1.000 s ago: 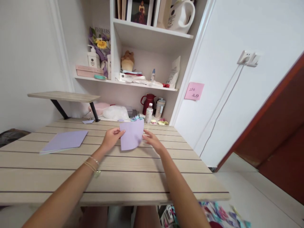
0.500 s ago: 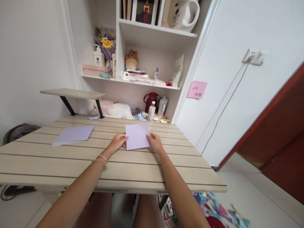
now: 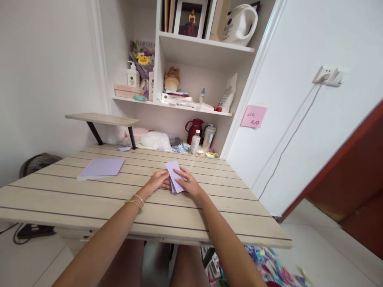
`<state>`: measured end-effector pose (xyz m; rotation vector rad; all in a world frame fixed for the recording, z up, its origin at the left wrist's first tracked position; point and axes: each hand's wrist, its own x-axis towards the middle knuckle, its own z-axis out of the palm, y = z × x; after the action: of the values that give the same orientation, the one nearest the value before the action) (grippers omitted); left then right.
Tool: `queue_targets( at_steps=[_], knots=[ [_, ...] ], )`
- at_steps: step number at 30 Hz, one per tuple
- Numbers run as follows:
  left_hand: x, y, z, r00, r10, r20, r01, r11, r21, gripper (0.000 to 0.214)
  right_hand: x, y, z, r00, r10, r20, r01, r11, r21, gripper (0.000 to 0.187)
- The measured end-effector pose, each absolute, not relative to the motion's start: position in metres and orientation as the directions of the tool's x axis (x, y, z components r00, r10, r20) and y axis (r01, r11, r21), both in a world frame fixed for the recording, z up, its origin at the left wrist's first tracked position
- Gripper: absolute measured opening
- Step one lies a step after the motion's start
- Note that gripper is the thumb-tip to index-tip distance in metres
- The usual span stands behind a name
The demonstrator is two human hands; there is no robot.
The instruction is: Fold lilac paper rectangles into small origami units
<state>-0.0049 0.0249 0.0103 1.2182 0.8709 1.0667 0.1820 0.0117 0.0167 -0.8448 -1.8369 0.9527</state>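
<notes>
A sheet of purple paper [image 3: 174,173], folded over into a narrow strip, is held between my hands above the middle of the table. Its two layers sit slightly askew at the lower end. My left hand [image 3: 160,180] pinches the left edge, with the thumb on top and the other fingers curled beneath. Across the right side of the sheet lies my right hand [image 3: 188,182], its fingers spread over the upper face; the thumb is partly hidden. To the left, a stack of purple paper [image 3: 101,167] rests flat on the slatted table [image 3: 119,191].
A small raised shelf [image 3: 103,118] stands at the table's back left. Behind the table are a clear bottle [image 3: 195,142], a red jug [image 3: 194,129] and a cup [image 3: 208,136]. Colourful paper pieces [image 3: 269,265] cover the floor at the lower right.
The purple sheet was open and flat between both hands; now it is folded into a narrow strip. My right hand has moved left onto its face. The view has shifted slightly.
</notes>
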Motion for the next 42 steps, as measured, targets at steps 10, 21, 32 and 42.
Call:
queue_targets(
  at_steps=[10, 21, 32, 42],
  knots=[
    [-0.005, 0.027, 0.01, 0.234, 0.965, 0.115, -0.117, -0.089, 0.989, 0.036, 0.181, 0.019, 0.008, -0.299, 0.817, 0.494, 0.33, 0.574, -0.749, 0.064],
    [-0.003, 0.022, 0.014, 0.261, 0.961, 0.091, -0.141, -0.056, 0.988, 0.029, 0.189, 0.019, 0.014, -0.343, 0.82, 0.458, 0.164, 0.533, -0.83, 0.056],
    [0.0, 0.02, 0.015, 0.257, 0.957, 0.138, -0.164, -0.098, 0.982, 0.033, 0.182, 0.013, 0.017, -0.323, 0.792, 0.518, 0.243, 0.598, -0.764, 0.057],
    [0.001, 0.021, 0.014, 0.235, 0.964, 0.121, -0.219, -0.069, 0.973, 0.043, 0.18, 0.011, 0.019, -0.277, 0.803, 0.528, 0.256, 0.591, -0.765, 0.056]
  ],
)
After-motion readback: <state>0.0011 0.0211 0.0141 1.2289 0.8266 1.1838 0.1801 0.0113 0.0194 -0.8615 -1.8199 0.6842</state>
